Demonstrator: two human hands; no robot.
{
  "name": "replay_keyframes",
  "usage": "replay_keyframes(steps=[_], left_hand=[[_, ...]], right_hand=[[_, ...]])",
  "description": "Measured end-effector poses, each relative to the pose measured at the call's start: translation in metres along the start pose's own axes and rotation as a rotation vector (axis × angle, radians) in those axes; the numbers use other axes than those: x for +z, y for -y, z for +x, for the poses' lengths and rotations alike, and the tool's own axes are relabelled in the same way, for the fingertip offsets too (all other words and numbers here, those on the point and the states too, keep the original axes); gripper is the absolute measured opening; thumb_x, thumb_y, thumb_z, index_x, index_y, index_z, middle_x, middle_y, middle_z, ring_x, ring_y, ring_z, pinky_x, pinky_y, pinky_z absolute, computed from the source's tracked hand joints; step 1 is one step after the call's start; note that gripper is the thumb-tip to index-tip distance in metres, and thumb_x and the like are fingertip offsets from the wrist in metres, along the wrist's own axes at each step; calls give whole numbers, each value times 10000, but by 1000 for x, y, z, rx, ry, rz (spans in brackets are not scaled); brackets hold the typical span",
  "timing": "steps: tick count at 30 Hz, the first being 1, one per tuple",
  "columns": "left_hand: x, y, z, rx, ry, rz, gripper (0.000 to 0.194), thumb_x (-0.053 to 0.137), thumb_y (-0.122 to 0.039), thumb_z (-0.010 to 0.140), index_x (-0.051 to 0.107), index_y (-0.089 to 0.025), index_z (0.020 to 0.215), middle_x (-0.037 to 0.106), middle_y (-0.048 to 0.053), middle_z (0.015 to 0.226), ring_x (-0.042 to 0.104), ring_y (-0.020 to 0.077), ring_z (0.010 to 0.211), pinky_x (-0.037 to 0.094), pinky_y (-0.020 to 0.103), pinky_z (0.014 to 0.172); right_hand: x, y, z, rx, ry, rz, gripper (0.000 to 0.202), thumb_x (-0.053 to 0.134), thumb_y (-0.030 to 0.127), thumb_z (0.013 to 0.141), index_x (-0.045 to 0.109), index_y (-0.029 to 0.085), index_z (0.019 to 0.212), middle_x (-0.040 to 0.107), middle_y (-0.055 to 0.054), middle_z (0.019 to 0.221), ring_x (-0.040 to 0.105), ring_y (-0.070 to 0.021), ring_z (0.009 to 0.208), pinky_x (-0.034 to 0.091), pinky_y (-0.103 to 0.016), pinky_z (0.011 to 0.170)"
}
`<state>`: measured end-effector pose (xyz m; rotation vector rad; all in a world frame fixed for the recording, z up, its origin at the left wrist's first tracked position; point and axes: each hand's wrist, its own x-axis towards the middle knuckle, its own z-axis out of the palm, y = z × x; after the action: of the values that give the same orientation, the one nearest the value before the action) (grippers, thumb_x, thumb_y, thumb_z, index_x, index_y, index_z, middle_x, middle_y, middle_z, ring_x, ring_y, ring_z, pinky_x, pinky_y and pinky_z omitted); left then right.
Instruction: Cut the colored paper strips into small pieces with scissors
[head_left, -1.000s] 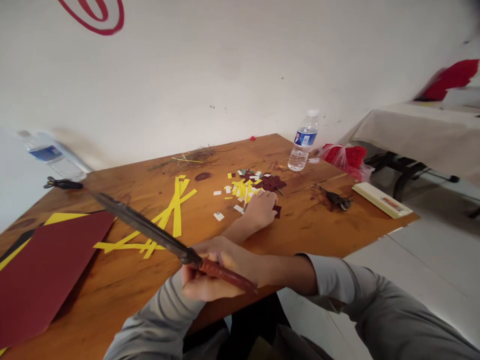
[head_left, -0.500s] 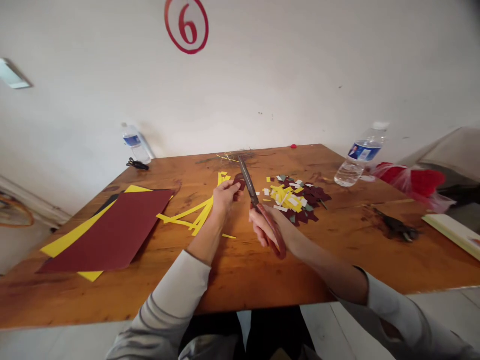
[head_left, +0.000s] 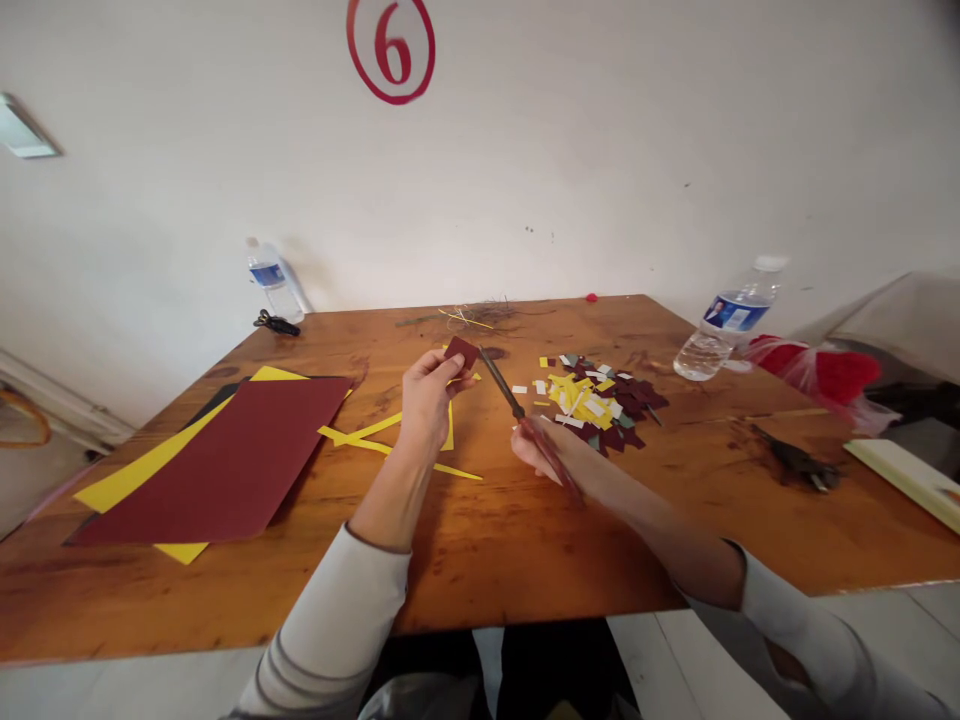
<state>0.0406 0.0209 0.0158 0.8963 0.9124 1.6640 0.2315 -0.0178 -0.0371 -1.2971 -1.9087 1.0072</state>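
Observation:
Between thumb and fingers, my left hand [head_left: 429, 395] pinches a small maroon piece of paper [head_left: 462, 351] above the table. My right hand [head_left: 551, 450] grips a pair of scissors [head_left: 519, 412] by the red handles; the dark blades point up and away, their tip just right of the maroon piece. Yellow paper strips [head_left: 375, 431] lie under and beside my left hand, partly hidden by it. Right of the scissors is a pile of small cut paper pieces [head_left: 592, 400] in yellow, white, maroon and grey-green.
Maroon and yellow sheets [head_left: 225, 470] overlap at the left. Water bottles stand at the back left [head_left: 274, 285] and right [head_left: 724, 320]. Dry twigs [head_left: 472, 316] lie by the wall. A dark tool [head_left: 796, 460] and red stuff in clear plastic [head_left: 825, 370] are at the right.
My left hand has moved slightly left and turned, showing more of the maroon piece. The scissors have tilted edge-on, and their tip has dropped from above the piece to its right side.

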Motion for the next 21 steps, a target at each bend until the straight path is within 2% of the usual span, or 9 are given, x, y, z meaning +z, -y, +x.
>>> replay_keyframes(steps=[6,9,13,15,21], left_hand=[[1,-9,-1,26,-42,8,331,841,-292,666,532,-176,644,580,-39,616,629,110,567,609,316,696],[0,-7,-1,-41,26,39,348,852,-297,626,527,-174,608,582,-27,577,624,118,534,596,298,635],[2,-3,-3,-120,125,44,335,854,-313,578,552,-171,604,641,15,592,629,128,527,574,281,591],[2,-2,-4,-130,141,36,325,849,-325,585,564,-172,616,668,31,615,639,133,542,572,278,592],[2,-4,-4,-80,136,84,296,822,-305,627,563,-167,587,670,39,612,620,130,525,560,273,564]], right_hand=[[-1,0,1,-14,-8,65,357,663,538,856,537,215,769,543,16,677,509,-149,602,427,-263,506],[0,4,-1,-27,-10,40,365,657,545,845,525,220,745,530,16,653,481,-140,571,395,-265,494],[5,8,-7,-13,8,101,432,584,617,876,447,246,700,405,51,552,403,-121,464,307,-265,426],[8,10,-9,14,6,136,421,548,612,891,427,257,701,369,63,521,375,-119,426,277,-270,410],[6,11,-12,12,23,136,456,571,641,882,402,261,693,386,54,529,388,-120,442,277,-280,429]])
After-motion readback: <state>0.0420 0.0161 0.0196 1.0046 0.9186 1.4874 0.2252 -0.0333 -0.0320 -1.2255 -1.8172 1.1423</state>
